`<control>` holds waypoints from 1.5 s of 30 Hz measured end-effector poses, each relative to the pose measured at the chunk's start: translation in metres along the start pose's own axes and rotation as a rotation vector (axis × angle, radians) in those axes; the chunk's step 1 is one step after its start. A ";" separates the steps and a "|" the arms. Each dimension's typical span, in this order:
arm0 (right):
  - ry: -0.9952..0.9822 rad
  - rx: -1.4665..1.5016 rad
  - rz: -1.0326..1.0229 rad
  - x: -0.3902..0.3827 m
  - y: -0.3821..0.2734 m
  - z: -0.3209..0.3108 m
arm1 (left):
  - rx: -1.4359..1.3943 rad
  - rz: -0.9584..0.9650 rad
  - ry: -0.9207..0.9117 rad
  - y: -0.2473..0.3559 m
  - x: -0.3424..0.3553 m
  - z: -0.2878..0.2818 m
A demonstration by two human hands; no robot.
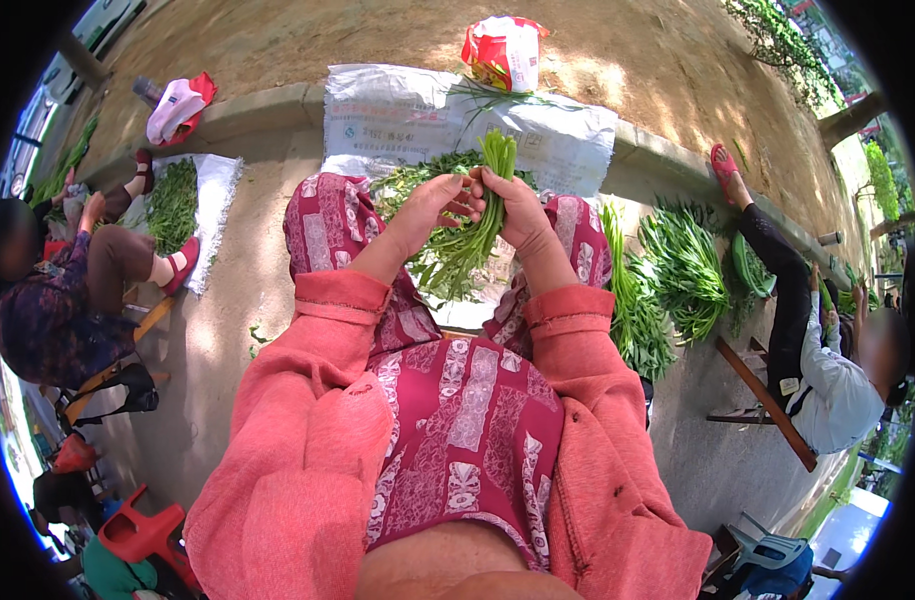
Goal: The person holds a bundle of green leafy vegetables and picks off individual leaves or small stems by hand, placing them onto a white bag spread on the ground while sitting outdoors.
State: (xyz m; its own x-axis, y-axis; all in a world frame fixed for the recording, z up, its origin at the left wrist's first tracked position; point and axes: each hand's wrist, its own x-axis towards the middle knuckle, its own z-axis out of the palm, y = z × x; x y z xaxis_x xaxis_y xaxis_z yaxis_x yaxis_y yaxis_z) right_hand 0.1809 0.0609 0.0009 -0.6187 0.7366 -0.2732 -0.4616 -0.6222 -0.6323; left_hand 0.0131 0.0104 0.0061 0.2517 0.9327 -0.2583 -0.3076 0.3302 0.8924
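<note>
We've got a bunch of slim green leafy stems [491, 218] up between the knees, above the white printed woven sack [383, 115], stem ends pointing away from us, leaves hanging toward our lap. Right hand [526, 212] is wrapped round the stems, thumb across the top; that's the one carrying the load. Left hand [428, 208] has curled fingers meeting the bunch beside the right thumb; can't tell whether it's pinching a single stem or just touching. Step in hand, our read: gathering and tidying this bunch stem by stem. Next move calls for the right hand holding firm while the left works a stem free or evens the ends; squeeze too hard and the stems probably bruise. Supply side: loose dark-green leafy pile [456, 163] lies on the sack beneath our hands, near edge hidden by our knees. Some thin green blades [486, 95] lie by the far edge, where a crumpled red-and-white plastic bag [506, 55] stands. Big long-stemmed green heap [683, 270] sits on the grey paved ground [248, 350], off the sack's right edge. Co-workers sit well apart on both sides, greens near each.
</note>
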 end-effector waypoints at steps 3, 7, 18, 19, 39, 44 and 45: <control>-0.027 0.089 -0.049 0.000 -0.002 -0.003 | -0.014 -0.033 0.025 -0.001 -0.005 0.001; 0.040 0.157 -0.126 0.002 -0.003 -0.002 | -0.060 -0.008 -0.021 -0.007 -0.005 0.001; 0.232 0.160 -0.188 0.010 0.005 -0.009 | 0.976 0.874 0.283 0.011 -0.019 0.024; 0.259 0.145 -0.186 0.011 0.006 -0.008 | 1.031 0.885 0.291 0.008 -0.018 0.028; 0.395 -0.227 -0.251 0.012 0.023 0.008 | 1.040 0.784 0.286 -0.016 -0.006 0.020; 0.208 0.003 -0.139 0.007 0.017 0.002 | 0.348 0.397 0.400 -0.010 -0.001 -0.005; 0.193 0.052 -0.111 0.007 0.016 0.003 | 0.269 0.358 0.413 -0.007 0.000 -0.011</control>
State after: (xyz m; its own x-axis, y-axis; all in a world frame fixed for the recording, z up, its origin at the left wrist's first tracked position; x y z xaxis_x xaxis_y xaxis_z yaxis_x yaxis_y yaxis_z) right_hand 0.1670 0.0555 -0.0091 -0.4317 0.8352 -0.3407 -0.5553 -0.5437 -0.6292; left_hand 0.0047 0.0100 -0.0040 -0.2177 0.9760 0.0009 -0.0515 -0.0124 0.9986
